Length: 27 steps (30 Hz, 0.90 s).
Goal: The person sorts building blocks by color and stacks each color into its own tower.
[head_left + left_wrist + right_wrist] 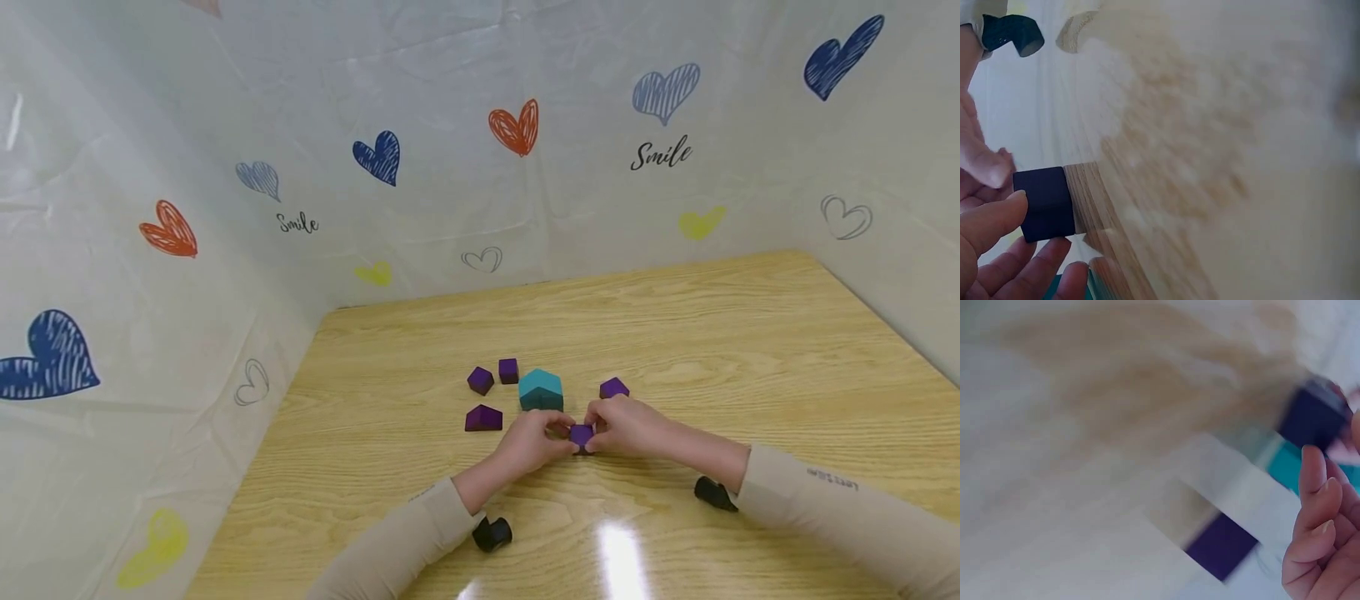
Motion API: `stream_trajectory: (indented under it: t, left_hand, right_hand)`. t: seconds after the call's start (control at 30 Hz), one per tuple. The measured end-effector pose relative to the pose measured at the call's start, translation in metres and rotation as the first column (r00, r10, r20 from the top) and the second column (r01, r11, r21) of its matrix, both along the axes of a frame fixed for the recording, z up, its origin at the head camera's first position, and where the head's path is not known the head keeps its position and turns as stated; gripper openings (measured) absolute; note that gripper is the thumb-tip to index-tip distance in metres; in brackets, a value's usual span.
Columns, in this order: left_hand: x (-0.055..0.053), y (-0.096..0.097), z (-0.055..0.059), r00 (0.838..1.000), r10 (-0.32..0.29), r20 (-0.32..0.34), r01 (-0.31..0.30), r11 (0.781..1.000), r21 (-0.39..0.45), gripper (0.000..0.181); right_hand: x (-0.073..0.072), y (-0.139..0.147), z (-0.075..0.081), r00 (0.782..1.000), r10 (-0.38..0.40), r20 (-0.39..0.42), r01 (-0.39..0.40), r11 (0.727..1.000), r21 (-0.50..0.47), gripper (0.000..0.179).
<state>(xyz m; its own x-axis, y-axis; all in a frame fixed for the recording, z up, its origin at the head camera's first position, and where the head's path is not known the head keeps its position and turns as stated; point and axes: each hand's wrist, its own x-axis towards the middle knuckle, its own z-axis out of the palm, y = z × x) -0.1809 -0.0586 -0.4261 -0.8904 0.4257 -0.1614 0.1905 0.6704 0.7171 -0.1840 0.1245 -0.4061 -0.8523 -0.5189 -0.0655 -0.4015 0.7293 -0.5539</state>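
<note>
Between the fingertips of both hands is a small purple block (581,435) with a pentagonal top face, close to the tabletop. My left hand (536,442) pinches it from the left; in the left wrist view the thumb presses one side of the dark block (1047,203) and the fingers lie along another. From the right, my right hand (628,425) holds it with thumb and fingertips. Just behind the left hand stands a larger teal block (541,390). Another purple block (614,387) sits behind the right hand, partly covered by it.
Left of the teal block are a purple pentagonal block (480,380), a purple cube-like block (508,371) and a wider purple block (483,418). All rest on the wooden table (390,367). A white sheet with printed hearts (450,217) hangs around the table's back and sides.
</note>
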Motion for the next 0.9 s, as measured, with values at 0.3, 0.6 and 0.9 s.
stream_trajectory:
  t: [0.3,0.6,0.9]
  left_hand:
    - [-0.002,-0.001,0.0,1.0,-0.01,-0.008,0.01,1.0,-0.019,0.028]
    - [0.0,-0.001,0.001,1.0,-0.004,-0.002,0.004,1.0,-0.013,0.027]
    - [-0.001,0.0,0.0,1.0,-0.018,-0.022,0.017,0.999,-0.031,0.028]
  right_hand:
    - [-0.038,0.032,0.026,0.975,0.135,-0.174,-0.131,0.991,0.037,0.028]
    - [-0.064,0.049,0.01,0.962,0.255,-0.1,-0.245,0.964,0.102,0.027]
    - [-0.066,0.052,0.002,0.965,0.241,-0.107,-0.233,0.969,0.083,0.021]
